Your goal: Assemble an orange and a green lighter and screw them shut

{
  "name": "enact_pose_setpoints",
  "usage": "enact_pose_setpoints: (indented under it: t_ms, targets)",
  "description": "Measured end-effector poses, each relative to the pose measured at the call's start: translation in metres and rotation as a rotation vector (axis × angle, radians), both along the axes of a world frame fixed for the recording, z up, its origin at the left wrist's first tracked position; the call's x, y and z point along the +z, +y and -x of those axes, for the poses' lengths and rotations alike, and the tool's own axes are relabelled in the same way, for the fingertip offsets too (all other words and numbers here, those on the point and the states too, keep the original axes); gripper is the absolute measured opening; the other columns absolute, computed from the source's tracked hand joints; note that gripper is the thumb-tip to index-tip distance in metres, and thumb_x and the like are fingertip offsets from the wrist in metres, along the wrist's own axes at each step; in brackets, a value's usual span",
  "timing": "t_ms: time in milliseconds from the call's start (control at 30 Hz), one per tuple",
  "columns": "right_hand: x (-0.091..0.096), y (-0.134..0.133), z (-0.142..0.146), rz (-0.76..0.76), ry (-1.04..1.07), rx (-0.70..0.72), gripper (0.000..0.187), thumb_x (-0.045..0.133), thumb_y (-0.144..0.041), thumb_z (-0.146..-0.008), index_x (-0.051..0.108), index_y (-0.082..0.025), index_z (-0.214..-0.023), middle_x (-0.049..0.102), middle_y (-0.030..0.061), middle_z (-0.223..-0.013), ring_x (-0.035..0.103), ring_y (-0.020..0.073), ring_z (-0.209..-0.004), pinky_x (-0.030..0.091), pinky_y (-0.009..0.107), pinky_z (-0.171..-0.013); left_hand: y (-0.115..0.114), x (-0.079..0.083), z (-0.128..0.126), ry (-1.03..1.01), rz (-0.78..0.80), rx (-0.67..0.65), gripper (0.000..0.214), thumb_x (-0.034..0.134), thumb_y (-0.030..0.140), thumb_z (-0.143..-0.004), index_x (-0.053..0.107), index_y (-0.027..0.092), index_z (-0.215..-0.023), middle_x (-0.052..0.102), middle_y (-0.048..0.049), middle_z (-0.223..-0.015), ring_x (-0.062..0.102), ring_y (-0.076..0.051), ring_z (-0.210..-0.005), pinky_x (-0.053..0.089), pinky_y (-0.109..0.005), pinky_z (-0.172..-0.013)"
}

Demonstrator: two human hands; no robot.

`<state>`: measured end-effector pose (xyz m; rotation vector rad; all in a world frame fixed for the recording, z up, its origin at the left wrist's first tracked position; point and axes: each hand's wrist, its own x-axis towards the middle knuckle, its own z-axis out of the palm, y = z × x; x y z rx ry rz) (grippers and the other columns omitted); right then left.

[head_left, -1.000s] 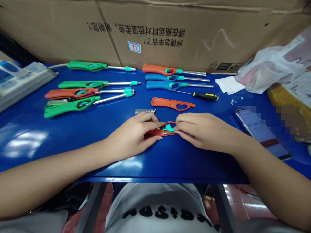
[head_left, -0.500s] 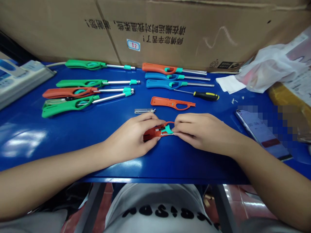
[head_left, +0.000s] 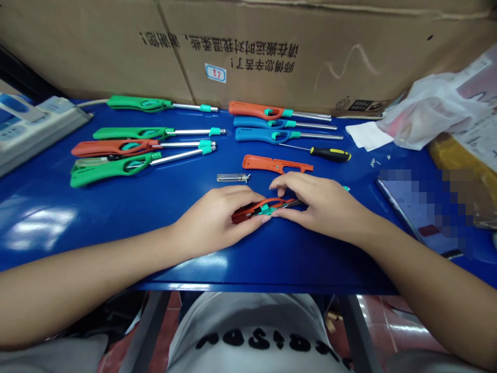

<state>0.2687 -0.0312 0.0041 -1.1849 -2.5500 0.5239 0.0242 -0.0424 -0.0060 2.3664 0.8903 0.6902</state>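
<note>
My left hand (head_left: 217,217) is wrapped round an orange lighter casing half (head_left: 241,213), long-nosed, with its inside exposed. A teal trigger (head_left: 266,209) sits in it, beside the left thumb tip. My right hand (head_left: 324,204) grips the lighter's front end around the metal tube (head_left: 294,203), thumb along the near side and index finger raised off it. The tube's teal tip pokes out beyond the right hand. Behind the hands lie the other orange casing half (head_left: 277,163) and a clear fuel tank (head_left: 233,177).
Green and orange long lighters (head_left: 134,133) lie at left; orange and blue ones (head_left: 267,134) at back right. A screwdriver (head_left: 331,154), tiny white bits (head_left: 375,162), a phone (head_left: 411,212) and a plastic bag (head_left: 423,109) are rightward. A power strip (head_left: 42,129) stands left, a carton (head_left: 248,31) behind.
The right hand has shifted from pinching at the trigger to holding the metal tube, its index finger lifted. The lighter in the left hand has tilted, showing more of its orange rim.
</note>
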Motion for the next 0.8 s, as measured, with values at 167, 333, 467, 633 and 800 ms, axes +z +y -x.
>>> enact_pose_setpoints:
  t_ms: [167,333,467,633,800]
  targets:
    - [-0.001,-0.001,0.001,-0.06,-0.066,0.065,0.018,0.067,-0.035,-0.097,0.066,-0.021,-0.107,0.075,0.0038,-0.103,0.071,0.0219,-0.096,0.048,0.03,-0.074,0.003,0.0,0.001,0.01,0.011,-0.004,0.016,0.062,0.024,-0.1,0.071,0.016,-0.109,0.073,-0.004,-0.097,0.068,-0.015,-0.087,0.052,-0.026,-0.078]
    - [0.002,-0.003,0.0,-0.095,-0.107,0.107,0.019,0.062,-0.035,-0.1,0.069,-0.019,-0.107,0.074,0.0042,-0.102,0.071,0.0215,-0.096,0.048,0.03,-0.074,0.005,-0.001,0.001,-0.005,0.011,-0.012,0.012,0.065,0.02,-0.097,0.072,0.015,-0.106,0.073,-0.0019,-0.094,0.067,-0.013,-0.084,0.05,-0.022,-0.076]
    - [0.002,-0.003,-0.001,-0.117,-0.105,0.135,0.022,0.06,-0.033,-0.101,0.07,-0.018,-0.114,0.073,0.0047,-0.107,0.071,0.0215,-0.097,0.049,0.031,-0.076,0.008,-0.002,0.001,-0.008,0.012,-0.022,0.011,0.067,0.019,-0.094,0.072,0.015,-0.104,0.072,-0.0008,-0.09,0.066,-0.011,-0.079,0.049,-0.021,-0.073]
    - [0.0,-0.002,0.001,-0.11,-0.131,0.117,0.028,0.057,-0.036,-0.102,0.07,-0.017,-0.119,0.07,0.0073,-0.106,0.07,0.0227,-0.094,0.05,0.032,-0.076,0.012,-0.005,0.002,-0.001,-0.088,-0.014,0.021,0.066,0.022,-0.095,0.071,0.013,-0.114,0.072,-0.0044,-0.097,0.068,-0.015,-0.087,0.053,-0.024,-0.08]
    - [0.006,0.004,-0.01,-0.085,-0.211,0.098,0.041,0.06,-0.046,-0.099,0.064,-0.02,-0.13,0.068,0.0098,-0.117,0.068,0.0261,-0.1,0.052,0.035,-0.077,0.017,-0.009,0.003,-0.02,-0.158,0.008,0.027,0.063,0.023,-0.098,0.072,0.014,-0.121,0.072,-0.0073,-0.104,0.07,-0.016,-0.092,0.054,-0.024,-0.078]
